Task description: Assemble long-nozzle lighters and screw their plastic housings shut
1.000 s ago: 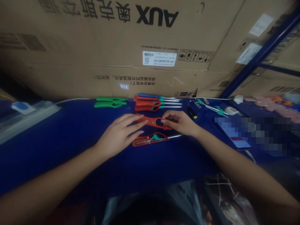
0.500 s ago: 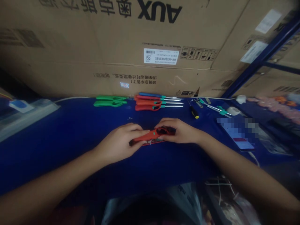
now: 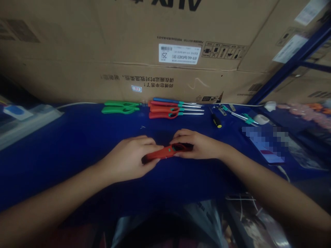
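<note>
Both hands grip one red plastic lighter body [image 3: 165,152] with a small green trigger, held just above the blue table [image 3: 77,144]. My left hand [image 3: 129,159] is closed around its left end. Fingers of my right hand [image 3: 199,144] are closed around its right end. Whether a second half lies under the red piece is hidden by my fingers.
Behind my hands lie two green lighters [image 3: 120,107], several red and blue long-nosed lighters [image 3: 170,109], a black screwdriver with a yellow tip [image 3: 216,121] and loose green-and-metal parts [image 3: 239,116]. Cardboard boxes [image 3: 160,51] wall off the back. A phone [image 3: 263,146] lies at right.
My hands brought the red shell piece down onto the open lighter half on the table and closed around it; the pair now sits pressed together between both hands.
</note>
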`<state>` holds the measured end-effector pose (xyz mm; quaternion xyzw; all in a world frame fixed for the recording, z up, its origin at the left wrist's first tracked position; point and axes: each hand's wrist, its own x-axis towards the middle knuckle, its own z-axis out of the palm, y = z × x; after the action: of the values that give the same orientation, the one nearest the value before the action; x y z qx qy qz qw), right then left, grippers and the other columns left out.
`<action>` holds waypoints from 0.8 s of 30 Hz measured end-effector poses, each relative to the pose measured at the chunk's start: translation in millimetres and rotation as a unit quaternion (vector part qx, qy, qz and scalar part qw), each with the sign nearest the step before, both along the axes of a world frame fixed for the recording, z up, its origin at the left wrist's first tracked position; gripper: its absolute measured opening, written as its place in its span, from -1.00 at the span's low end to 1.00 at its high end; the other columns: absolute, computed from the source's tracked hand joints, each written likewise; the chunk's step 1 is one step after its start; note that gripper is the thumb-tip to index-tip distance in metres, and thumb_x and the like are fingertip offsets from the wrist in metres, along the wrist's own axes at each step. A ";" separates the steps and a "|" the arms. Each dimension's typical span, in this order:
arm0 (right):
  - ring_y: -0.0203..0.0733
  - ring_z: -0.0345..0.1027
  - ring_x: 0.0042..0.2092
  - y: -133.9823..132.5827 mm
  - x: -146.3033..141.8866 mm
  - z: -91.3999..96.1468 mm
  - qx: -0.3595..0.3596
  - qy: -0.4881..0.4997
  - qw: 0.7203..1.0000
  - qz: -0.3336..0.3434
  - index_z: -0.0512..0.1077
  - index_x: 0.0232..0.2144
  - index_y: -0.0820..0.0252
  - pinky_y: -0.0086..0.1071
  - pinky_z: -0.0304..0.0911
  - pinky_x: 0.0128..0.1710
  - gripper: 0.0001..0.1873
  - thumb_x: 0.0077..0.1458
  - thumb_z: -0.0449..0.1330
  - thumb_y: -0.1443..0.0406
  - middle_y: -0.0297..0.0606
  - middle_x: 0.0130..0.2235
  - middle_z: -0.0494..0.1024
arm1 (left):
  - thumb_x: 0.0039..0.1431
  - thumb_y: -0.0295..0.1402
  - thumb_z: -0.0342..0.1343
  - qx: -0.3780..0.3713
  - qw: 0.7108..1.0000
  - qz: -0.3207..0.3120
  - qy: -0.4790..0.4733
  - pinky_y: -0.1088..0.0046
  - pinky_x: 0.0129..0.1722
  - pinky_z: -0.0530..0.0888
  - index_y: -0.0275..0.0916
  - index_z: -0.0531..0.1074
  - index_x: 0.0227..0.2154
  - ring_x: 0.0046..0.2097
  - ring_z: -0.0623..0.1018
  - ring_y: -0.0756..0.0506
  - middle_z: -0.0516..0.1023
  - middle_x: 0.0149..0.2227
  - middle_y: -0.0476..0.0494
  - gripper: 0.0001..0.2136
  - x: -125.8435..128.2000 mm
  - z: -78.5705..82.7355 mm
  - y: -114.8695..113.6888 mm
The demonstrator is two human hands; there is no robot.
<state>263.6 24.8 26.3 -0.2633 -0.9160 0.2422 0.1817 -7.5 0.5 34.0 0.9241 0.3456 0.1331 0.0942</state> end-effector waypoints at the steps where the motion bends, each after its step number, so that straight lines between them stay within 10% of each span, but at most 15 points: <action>1: -0.15 0.39 -0.05 -0.4 -0.5 0.1 0.002 -0.005 1.000 -0.001 0.49 0.02 0.25 -0.23 0.34 0.03 -0.64 0.20 0.28 0.25 -0.11 -0.06 0.48 | 0.28 -0.26 0.10 0.004 1.000 0.002 0.005 0.38 -0.18 0.45 0.01 0.57 -0.07 -0.14 0.58 -0.11 0.62 -0.16 0.01 -0.77 -0.3 0.5 -0.3; 24: -0.04 0.46 -0.09 -0.5 -2.8 -7.2 0.221 -0.124 0.967 -0.001 0.47 0.02 0.38 -0.14 0.42 -0.03 -0.67 0.31 0.11 0.27 0.03 -0.06 0.54 | 0.32 -0.30 0.12 0.161 0.987 0.001 0.025 0.34 -0.19 0.51 -0.23 0.52 0.02 -0.11 0.60 -0.17 0.63 -0.14 -0.11 -0.72 -2.5 -22.7 13.8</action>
<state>260.8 24.3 19.1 -0.2458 -0.9618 -0.0007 0.1204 -10.0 14.3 11.3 0.9300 0.3226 0.1641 -0.0642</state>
